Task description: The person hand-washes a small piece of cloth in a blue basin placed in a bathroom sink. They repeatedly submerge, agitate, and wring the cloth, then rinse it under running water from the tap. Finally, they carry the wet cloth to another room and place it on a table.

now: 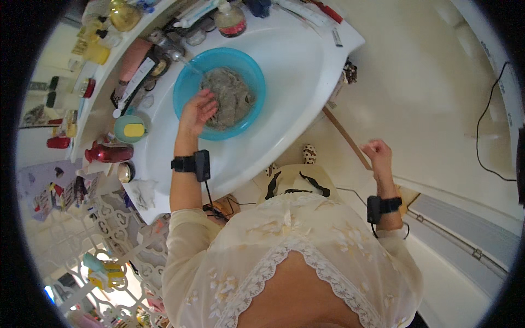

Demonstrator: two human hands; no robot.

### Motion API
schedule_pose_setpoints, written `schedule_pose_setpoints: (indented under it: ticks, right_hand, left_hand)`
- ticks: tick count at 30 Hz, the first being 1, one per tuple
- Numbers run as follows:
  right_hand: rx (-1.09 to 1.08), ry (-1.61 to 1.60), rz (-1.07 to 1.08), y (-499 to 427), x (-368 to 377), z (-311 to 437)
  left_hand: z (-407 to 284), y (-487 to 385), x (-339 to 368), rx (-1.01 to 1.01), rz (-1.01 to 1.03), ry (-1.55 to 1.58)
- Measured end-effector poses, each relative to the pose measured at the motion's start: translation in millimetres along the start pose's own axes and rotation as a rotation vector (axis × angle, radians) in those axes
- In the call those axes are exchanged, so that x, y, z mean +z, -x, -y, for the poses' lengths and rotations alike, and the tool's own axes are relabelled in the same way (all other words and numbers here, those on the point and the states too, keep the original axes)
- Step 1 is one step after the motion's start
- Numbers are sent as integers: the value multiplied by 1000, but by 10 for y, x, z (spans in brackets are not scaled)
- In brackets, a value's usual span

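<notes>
A blue plastic basin (259, 107) stands in a white washbasin (295, 78). Inside it lies a bunched, wet-looking grey cloth (231, 98). My left hand (199, 110) is over the basin's left side with its fingers apart, at the cloth's near-left edge; whether the fingertips touch the cloth I cannot tell. A thin stream of water runs from the metal faucet (174, 54) into the basin. Out to the right, away from the washbasin, my right hand (379, 155) is raised with curled fingers, and nothing shows in it.
A yellow soap bar (134, 130) rests in a green dish (119, 130) on the left ledge, near a red bottle (110, 153). A pump bottle (230, 20) and several tubes line the back ledge. A wooden strip (346, 137) slants between the washbasin and my right hand.
</notes>
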State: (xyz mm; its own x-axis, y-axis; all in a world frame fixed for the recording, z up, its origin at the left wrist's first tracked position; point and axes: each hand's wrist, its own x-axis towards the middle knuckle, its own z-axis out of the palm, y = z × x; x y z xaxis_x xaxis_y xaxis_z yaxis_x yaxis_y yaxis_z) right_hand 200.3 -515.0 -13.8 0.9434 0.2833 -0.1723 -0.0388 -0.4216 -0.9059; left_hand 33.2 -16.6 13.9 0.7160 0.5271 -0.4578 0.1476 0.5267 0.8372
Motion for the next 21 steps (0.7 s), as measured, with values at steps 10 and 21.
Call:
schedule_pose_setpoints:
  ticks: [10, 21]
  right_hand:
    - [680, 1290, 142, 2108, -2913, -2937]
    - [473, -71, -1095, 1878, -5441, -2210]
  left_hand:
    - [456, -566, 115, 9, 21, -898]
    - [-269, -733, 172, 872, -960, -1633]
